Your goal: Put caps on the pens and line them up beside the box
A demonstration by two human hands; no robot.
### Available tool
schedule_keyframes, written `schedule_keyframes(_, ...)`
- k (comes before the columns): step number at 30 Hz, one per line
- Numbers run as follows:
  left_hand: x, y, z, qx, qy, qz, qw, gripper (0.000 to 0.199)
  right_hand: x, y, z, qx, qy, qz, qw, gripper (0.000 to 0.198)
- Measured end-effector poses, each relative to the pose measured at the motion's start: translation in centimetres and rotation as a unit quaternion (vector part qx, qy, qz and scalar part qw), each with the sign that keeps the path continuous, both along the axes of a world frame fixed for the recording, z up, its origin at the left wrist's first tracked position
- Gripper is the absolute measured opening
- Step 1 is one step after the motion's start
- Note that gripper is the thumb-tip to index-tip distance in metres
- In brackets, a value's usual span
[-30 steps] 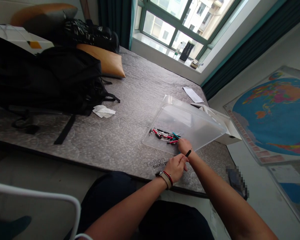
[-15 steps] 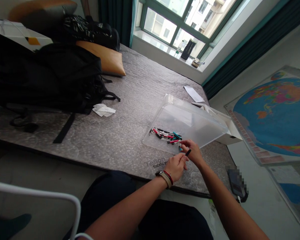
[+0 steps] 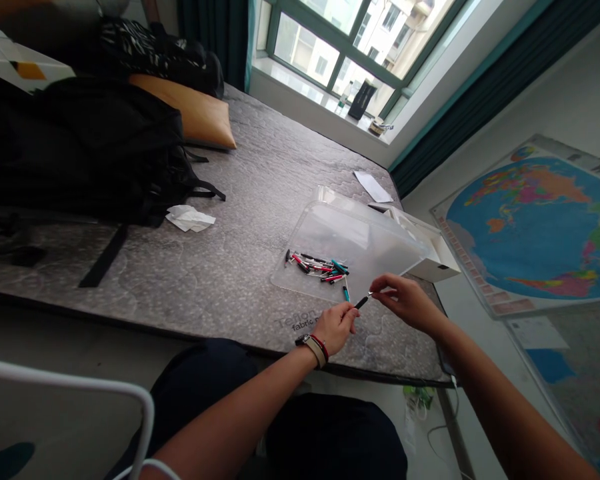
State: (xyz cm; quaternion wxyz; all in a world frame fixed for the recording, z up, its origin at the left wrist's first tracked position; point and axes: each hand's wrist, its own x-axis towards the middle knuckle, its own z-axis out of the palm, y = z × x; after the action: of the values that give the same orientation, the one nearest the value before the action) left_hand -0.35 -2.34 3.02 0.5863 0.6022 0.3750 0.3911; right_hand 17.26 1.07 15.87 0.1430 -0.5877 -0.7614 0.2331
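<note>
A person's left hand (image 3: 336, 327), a beige strap (image 3: 315, 350) at its wrist, closes firmly around a slim black cylindrical pen barrel (image 3: 361, 303) over the near part of a grey quilted mattress (image 3: 250, 220), while the right hand (image 3: 403, 299) brings thumb and forefinger together on a small bright piece (image 3: 370, 294) at the barrel's far end, too tiny to identify. Whether that piece is joined to the barrel cannot be told. The barrel juts at a tilt from the left fingers, just beside the near rim of a wide translucent plastic container (image 3: 330, 223), where slender red, black, white and teal pens (image 3: 321, 266) lie in a loose heap, one slim teal pen (image 3: 346, 293) set apart near the rim. The barrel looks light and stiff, probably smooth enough to roll or turn between fingertips, and is best held around its middle. The bright piece, judged by its size, calls for a gentle two-finger pinch, being easily dropped and perhaps easily bent
</note>
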Motion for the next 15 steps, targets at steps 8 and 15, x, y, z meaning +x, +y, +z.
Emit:
schedule_keyframes(8, 0.04, 0.04, -0.25, -0.001, 0.006, -0.002, 1.0, 0.034, -0.79, 0.23, 0.66, -0.042, -0.03, 0.044, 0.998, 0.019)
schedule_keyframes(15, -0.13, 0.13, 0.0, 0.002, -0.008, -0.008, 1.0, 0.034, -0.76, 0.49, 1.08, -0.051, -0.049, 0.059, 0.996, 0.025)
